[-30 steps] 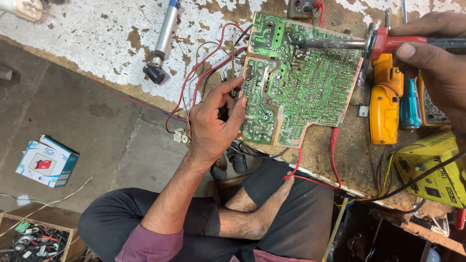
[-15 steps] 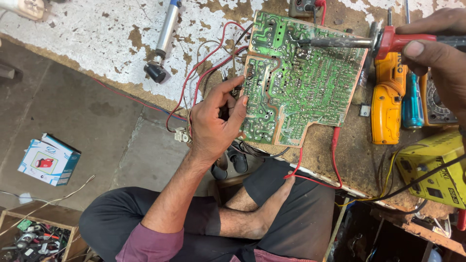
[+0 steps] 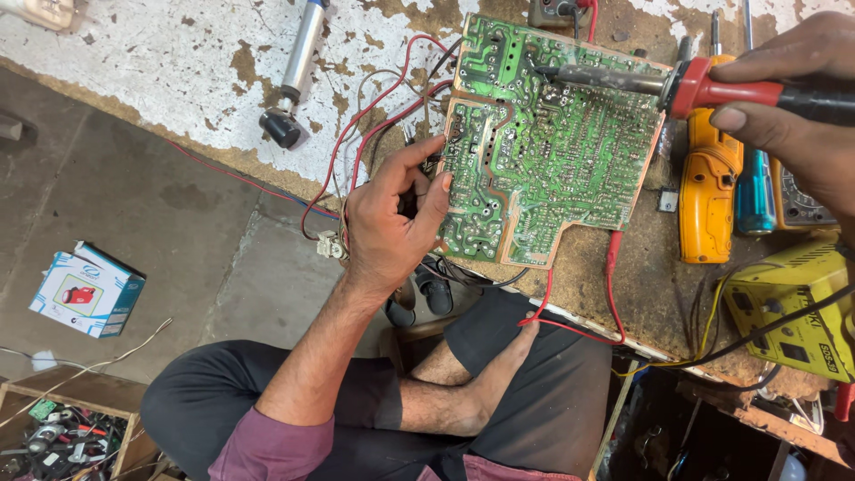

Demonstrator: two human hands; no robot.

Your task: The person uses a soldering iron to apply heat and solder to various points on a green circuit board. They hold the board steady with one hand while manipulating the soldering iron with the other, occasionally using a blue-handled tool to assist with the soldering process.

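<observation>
A green circuit board (image 3: 543, 151) lies solder side up on the worn workbench (image 3: 160, 62). My left hand (image 3: 392, 223) grips the board's left edge, thumb and fingers pinching it near a bundle of red and black wires (image 3: 365, 134). My right hand (image 3: 802, 107) at the upper right holds a red-handled soldering iron (image 3: 677, 86). Its dark tip rests on the board's upper middle.
A yellow tool (image 3: 708, 191) and a teal screwdriver handle (image 3: 755, 191) lie right of the board. A yellow box-shaped unit (image 3: 793, 316) sits at the bench's right edge. A metal desoldering pump (image 3: 294, 76) lies at upper left. A small cardboard box (image 3: 85, 292) rests on the floor.
The soldering iron tip has shifted slightly left and down on the board's upper part. My left hand keeps the same grip on the board edge.
</observation>
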